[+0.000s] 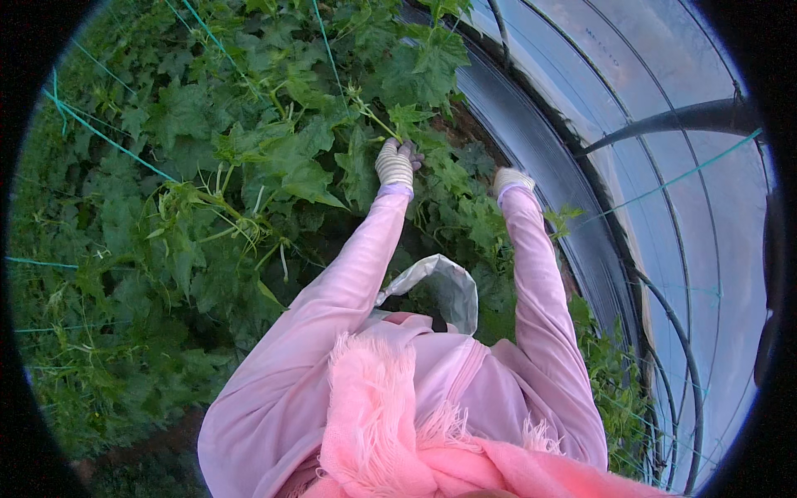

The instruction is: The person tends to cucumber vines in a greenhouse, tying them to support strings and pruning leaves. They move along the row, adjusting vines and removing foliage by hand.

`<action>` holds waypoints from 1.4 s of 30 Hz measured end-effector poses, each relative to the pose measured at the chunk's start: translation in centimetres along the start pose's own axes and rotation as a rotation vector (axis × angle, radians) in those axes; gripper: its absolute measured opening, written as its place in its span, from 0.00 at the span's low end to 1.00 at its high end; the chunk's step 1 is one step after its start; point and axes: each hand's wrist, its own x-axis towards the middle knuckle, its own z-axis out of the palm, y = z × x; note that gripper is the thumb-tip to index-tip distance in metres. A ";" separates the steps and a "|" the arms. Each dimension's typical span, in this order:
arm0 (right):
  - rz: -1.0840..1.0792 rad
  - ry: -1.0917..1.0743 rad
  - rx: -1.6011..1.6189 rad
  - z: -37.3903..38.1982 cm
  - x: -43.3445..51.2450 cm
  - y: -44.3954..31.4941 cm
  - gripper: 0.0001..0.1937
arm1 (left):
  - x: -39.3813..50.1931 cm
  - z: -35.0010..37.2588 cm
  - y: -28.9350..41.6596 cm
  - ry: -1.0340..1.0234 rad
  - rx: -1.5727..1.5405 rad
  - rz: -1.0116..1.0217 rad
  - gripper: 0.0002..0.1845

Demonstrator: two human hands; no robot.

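Observation:
My left hand [397, 163], in a striped knit glove with grey fingers, is curled at a green vine stem [381, 123] with a budding tip. The stem runs up and left from my fingers among broad lobed leaves [305, 168]. To the right, my right hand [513, 179] in a similar glove reaches beside the foliage. Its fingers are mostly hidden, and I cannot see whether they hold anything. Between my forearms, a whitish bag [459, 289] hangs with its mouth open at my waist.
Dense cucumber-like vines [180, 124] fill the left and front. Green twine [112, 138] crosses them at several places. Along the right runs dark plastic sheeting [535, 137], then the greenhouse film wall [660, 81] with curved pipes [672, 127]. My pink fringed scarf [373, 398] hangs over my front.

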 end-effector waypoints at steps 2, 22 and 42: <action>-0.275 0.394 0.038 -1.6 -1.1 -1.8 0.36 | -0.5 0.5 -0.5 -0.014 -0.002 -0.011 0.10; -1.128 0.180 1.335 -1.2 -7.2 1.5 0.10 | -0.8 6.5 2.4 -0.326 0.469 0.071 0.15; -0.832 0.126 1.535 2.5 3.7 2.3 0.12 | -2.8 8.0 3.0 -0.704 0.331 0.116 0.19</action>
